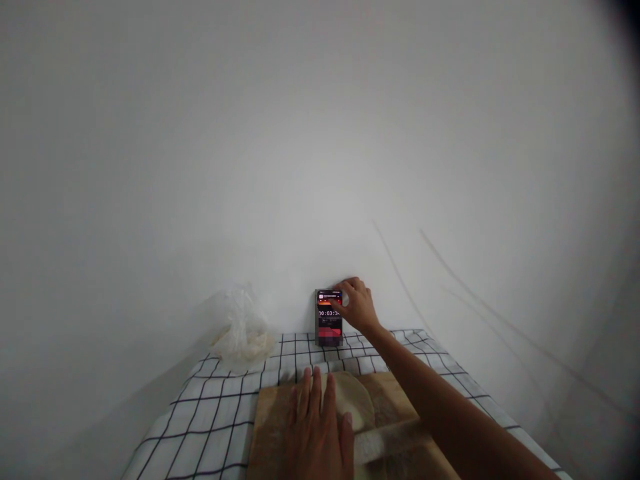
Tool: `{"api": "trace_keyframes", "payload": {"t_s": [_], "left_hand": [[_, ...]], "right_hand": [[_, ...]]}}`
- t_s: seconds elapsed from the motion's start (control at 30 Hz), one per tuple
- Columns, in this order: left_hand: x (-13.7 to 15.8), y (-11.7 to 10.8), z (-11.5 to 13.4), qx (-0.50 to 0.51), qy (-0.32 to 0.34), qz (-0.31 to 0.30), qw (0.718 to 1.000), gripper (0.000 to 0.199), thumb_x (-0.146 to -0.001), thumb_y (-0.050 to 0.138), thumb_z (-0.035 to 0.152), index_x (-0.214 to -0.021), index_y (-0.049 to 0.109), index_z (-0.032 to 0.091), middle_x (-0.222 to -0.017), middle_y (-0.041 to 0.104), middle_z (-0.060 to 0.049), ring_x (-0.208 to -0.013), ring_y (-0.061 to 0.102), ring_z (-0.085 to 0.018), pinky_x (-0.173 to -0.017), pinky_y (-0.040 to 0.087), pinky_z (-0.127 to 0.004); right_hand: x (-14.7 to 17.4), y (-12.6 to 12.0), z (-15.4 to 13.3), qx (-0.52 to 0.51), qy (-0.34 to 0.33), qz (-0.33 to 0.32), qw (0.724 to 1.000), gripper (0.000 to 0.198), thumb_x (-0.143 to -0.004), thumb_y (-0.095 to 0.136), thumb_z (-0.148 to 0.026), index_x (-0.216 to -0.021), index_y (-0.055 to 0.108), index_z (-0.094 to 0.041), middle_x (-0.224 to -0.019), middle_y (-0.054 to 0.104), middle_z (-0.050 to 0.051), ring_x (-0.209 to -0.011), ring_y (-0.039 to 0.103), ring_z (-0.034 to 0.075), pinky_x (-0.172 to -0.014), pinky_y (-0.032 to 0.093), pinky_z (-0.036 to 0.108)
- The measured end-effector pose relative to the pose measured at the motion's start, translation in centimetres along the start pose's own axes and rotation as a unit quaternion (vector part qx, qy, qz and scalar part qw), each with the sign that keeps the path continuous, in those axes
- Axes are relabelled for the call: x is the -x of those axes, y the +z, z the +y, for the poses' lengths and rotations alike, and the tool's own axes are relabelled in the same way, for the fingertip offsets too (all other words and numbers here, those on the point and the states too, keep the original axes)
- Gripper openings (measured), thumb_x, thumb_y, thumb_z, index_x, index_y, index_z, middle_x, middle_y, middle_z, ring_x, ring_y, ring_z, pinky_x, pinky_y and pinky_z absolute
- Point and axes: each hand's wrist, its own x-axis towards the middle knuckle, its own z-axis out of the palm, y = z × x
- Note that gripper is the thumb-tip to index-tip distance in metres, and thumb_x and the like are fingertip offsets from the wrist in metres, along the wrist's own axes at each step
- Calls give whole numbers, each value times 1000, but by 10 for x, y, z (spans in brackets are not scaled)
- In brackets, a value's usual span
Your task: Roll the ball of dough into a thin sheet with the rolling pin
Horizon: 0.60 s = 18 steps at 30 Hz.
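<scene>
My left hand (319, 433) lies with its fingers stretched out over the left side of a flat, pale sheet of dough (353, 397). Beside its thumb, a floury rolling pin (385, 441) crosses the dough, its right end hidden behind my right forearm. My right hand (359, 305) reaches forward to an upright smartphone (330, 323) leaning against the wall. The thumb is in front of the lit screen and the other fingers bend around the upper right edge, closed on the phone. Timer digits and a red band show on the screen.
A wooden board (267, 427) lies under the dough on a white tablecloth (200, 427) with dark grid lines. At the back left stands a clear plastic bag (244, 333) with pale contents. The white wall (320, 167) rises directly behind the table.
</scene>
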Motion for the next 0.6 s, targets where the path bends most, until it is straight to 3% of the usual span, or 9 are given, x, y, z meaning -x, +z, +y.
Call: {"api": "trace_keyframes", "payload": {"t_s": [0.37,0.5,0.6], "left_hand": [[-1,-1,1,5,-3,-16,1000,62,-100,50,33,-157,39,12,-157,49,-16,-144,48,-35,-105,54,-52],[-1,0,0,4,0,-16,1000,62,-100,50,33,-157,39,12,-158,48,-16,-144,47,-35,-105,54,-51],[-1,-1,0,8,-1,-15,1000,60,-100,50,33,-156,42,14,-157,49,-15,-145,47,-35,-105,54,-51]], "right_hand": [[3,-4,0,8,-9,-15,1000,25,-89,69,-27,-114,68,-24,-118,62,8,-111,56,26,-95,41,40],[-6,-2,-5,19,10,-17,1000,16,-99,56,-28,-108,69,-24,-114,63,9,-110,56,27,-91,41,40],[-8,-13,-7,21,13,-42,999,24,-105,46,-29,-107,69,-24,-111,66,9,-108,58,25,-88,43,38]]}}
